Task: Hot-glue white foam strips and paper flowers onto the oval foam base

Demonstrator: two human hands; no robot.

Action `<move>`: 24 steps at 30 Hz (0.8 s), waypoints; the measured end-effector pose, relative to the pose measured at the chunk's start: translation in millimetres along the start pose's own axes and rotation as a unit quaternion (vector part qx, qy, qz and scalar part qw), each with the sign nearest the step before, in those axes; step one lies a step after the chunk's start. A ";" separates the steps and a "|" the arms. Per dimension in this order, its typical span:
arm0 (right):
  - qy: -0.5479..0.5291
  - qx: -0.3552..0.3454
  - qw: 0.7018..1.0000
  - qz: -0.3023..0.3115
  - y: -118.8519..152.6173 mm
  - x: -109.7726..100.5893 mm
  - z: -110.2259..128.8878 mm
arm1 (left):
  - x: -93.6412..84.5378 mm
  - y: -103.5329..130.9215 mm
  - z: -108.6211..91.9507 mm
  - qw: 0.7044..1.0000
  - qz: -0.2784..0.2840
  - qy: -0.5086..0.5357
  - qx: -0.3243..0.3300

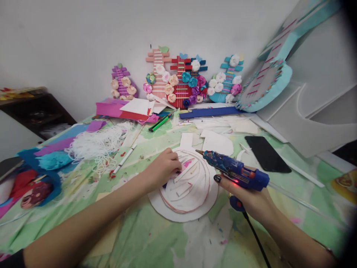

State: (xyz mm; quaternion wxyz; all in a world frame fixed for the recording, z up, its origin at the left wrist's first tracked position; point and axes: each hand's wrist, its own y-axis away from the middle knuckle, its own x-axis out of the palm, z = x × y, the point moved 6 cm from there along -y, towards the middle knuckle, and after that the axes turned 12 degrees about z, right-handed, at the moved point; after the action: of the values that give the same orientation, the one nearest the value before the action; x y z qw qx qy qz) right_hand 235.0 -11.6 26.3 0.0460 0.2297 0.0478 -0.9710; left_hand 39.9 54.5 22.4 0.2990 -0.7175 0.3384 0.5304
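A blue glue gun [237,172] with a lit red light is held in my right hand [252,197], its nozzle pointing left over the upper right of a round white board [184,216]. On that board lies a white disc with a reddish edge, bearing several white strips [184,190] and a pink patch [187,163]. My left hand [166,167] rests at the disc's upper left, fingers curled together. What its fingertips pinch, if anything, is hidden. A white rectangular piece [186,140] sticks out behind the board.
White string [100,143] is heaped at left, near a white pen [125,159]. A black phone [267,154] lies at right. Decorated guitar shapes [181,80] lean against the wall, behind green scissors or pens [161,123] and a blue strip [213,112]. A cable hangs below the glue gun.
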 end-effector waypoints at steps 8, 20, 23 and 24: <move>-0.011 -0.027 1.000 0.006 0.8 1.2 4.8 | -20.4 18.4 23.0 0.967 -0.096 0.193 -0.134; -0.010 -0.029 0.999 0.042 -2.5 3.5 12.3 | -9.6 -4.3 12.2 0.982 -0.065 0.165 -0.060; -0.011 -0.046 0.998 0.043 -2.6 4.4 13.0 | -3.0 -6.6 5.5 0.994 -0.071 0.078 0.017; -0.013 -0.053 0.998 0.041 -2.6 4.7 13.5 | -0.4 -6.4 3.7 0.996 -0.063 0.045 0.037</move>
State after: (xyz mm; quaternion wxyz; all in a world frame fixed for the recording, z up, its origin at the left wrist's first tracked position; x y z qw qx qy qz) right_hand 224.6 -10.9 36.4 0.0990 0.2159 0.0893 -0.9673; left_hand 42.8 61.2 22.3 0.3424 -0.7490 0.3247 0.4650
